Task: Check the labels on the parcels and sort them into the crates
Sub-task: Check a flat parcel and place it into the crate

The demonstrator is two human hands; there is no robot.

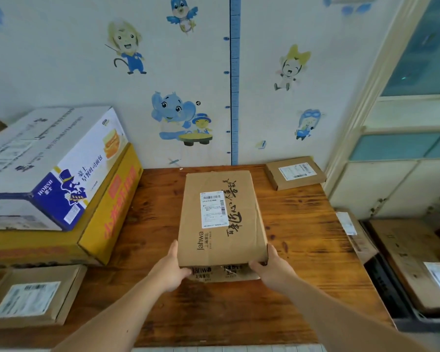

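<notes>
I hold the Jahwa parcel [221,219] by its near end. My left hand [169,269] grips the near left corner, thumb up along the side edge and fingers curled under the front face. My right hand [272,269] grips the near right corner the same way, thumb on the side and fingers tucked beneath. The parcel runs straight away from my hands over the wooden worktop [302,250], its broad face turned up to me; I cannot tell whether its far end rests on the wood. Its white label [213,209] sits on that top face, ahead of my left hand and nearer the left edge, with barcodes I can see but print too small to read. Far ahead of my right hand, by the wall, lies a small parcel [296,172] with its own label up. Out beyond my left hand stands a yellow carton [107,219] with a white carton [48,161] stacked on it. Nearer me, left of my left forearm, lies a flat parcel [33,295], label up. Off to the right of my right hand, lower than the worktop, sits a dark crate [389,283] holding a brown parcel [412,260] that bears a label too.
</notes>
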